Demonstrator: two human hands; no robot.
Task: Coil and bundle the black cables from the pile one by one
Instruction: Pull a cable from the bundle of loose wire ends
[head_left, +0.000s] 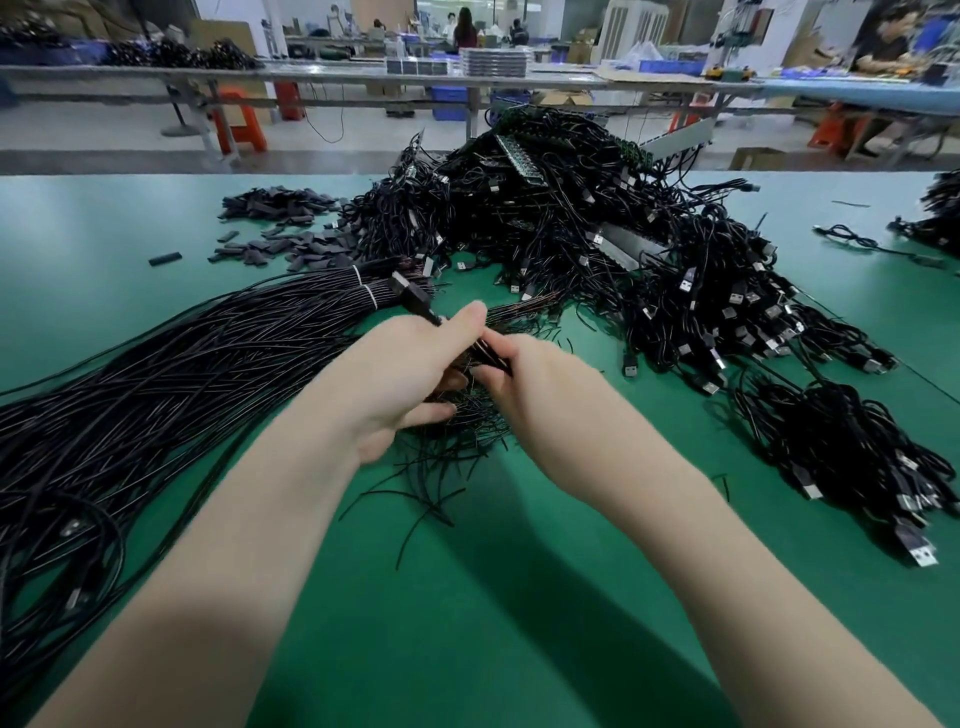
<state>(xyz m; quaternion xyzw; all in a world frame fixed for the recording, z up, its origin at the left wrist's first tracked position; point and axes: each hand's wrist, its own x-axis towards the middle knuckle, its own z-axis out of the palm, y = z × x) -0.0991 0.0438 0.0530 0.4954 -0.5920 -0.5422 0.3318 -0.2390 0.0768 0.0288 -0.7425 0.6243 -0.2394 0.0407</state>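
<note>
mid-frame, left hand and right hand meeting knuckle to knuckle over the green table. left hand curled round a black cable, thumb pressed on top, plug end poking up and away toward the upper left of the grip; probably held so to keep the plug clear while the slack gets wound. right hand pinching the same cable just beside the left thumb, fingers folded under, seemingly feeding or tightening a turn. hard to tell whether a finished coil sits inside the palms, since both fists hide it.

directly beneath the hands, a loose nest of thin strands, likely the hanging slack. sweeping from the lower left edge up to centre, a long straight bundle cinched with white ties, laid flat within easy reach as the supply. upper centre, the big tangled pile of plugged cables; down the right side, another heap, perhaps finished ones. upper left, a scatter of small dark sleeves.
</note>
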